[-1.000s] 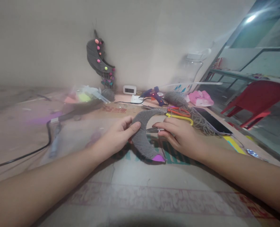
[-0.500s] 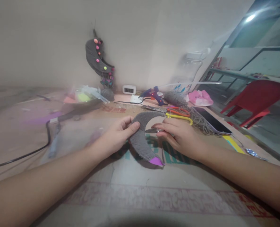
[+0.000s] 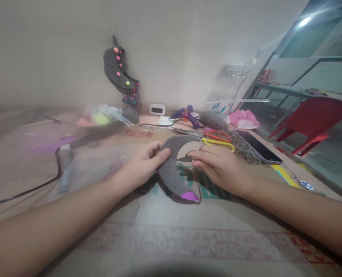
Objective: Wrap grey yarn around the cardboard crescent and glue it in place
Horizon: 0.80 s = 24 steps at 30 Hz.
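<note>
A crescent moon shape (image 3: pixel 171 169) wound with grey yarn is upright in front of me, a bit of purple (image 3: pixel 189 196) bare at its lower tip. My left hand (image 3: pixel 149 159) grips its outer curve, thumb on the front face. Inside the curve, my right hand (image 3: pixel 214 161) is closed on a small pointed metal tool (image 3: pixel 185 159); its point reaches the crescent's inner edge, and its exact kind is hidden by the fingers. A strand of grey yarn (image 3: pixel 200 184) runs from the lower tip up toward my right hand.
Behind the hands lie scissors with orange handles (image 3: pixel 217 135), a yellow handle (image 3: pixel 221 144), a blue glue gun (image 3: pixel 188 114), loose grey yarn (image 3: pixel 244 148) and a phone (image 3: pixel 257 146). A decorated crescent (image 3: pixel 115 71) hangs on the wall. A bowl (image 3: pixel 101 125) stands left, near a black cable (image 3: pixel 59 161).
The crescent's lower tip has shifted slightly up and left. Both hands keep their grips, and the tool is almost where it was.
</note>
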Motion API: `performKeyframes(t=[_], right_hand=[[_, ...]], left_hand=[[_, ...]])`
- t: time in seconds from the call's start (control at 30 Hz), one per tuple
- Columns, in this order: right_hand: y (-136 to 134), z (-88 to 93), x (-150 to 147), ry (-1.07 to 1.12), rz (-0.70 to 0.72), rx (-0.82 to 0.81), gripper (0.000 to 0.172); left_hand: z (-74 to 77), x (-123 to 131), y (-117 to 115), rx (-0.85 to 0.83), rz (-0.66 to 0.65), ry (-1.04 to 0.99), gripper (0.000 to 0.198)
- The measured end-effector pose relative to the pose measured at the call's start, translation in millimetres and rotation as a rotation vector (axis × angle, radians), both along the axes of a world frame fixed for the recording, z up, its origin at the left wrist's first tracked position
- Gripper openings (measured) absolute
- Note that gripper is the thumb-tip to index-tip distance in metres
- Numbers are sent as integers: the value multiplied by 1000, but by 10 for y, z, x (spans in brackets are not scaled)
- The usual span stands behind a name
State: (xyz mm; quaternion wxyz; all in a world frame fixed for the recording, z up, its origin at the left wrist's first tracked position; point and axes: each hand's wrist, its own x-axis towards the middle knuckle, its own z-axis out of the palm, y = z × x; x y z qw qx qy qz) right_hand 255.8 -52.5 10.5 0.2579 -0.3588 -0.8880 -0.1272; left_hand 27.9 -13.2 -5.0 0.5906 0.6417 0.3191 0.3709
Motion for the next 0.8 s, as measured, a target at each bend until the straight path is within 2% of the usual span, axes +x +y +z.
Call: performKeyframes(t=[0.2, 0.47, 0.8], right_hand=[[16, -51, 26, 71, -26, -41, 29], [-1, -26, 1, 27, -3, -5, 33], [-1, -33, -2, 12, -23, 1, 36]], left_hand=[[-7, -9, -2, 61, 6, 23, 28], [-12, -9, -9, 111, 6, 67, 27], [-15, -9, 9, 36, -16, 22, 30]])
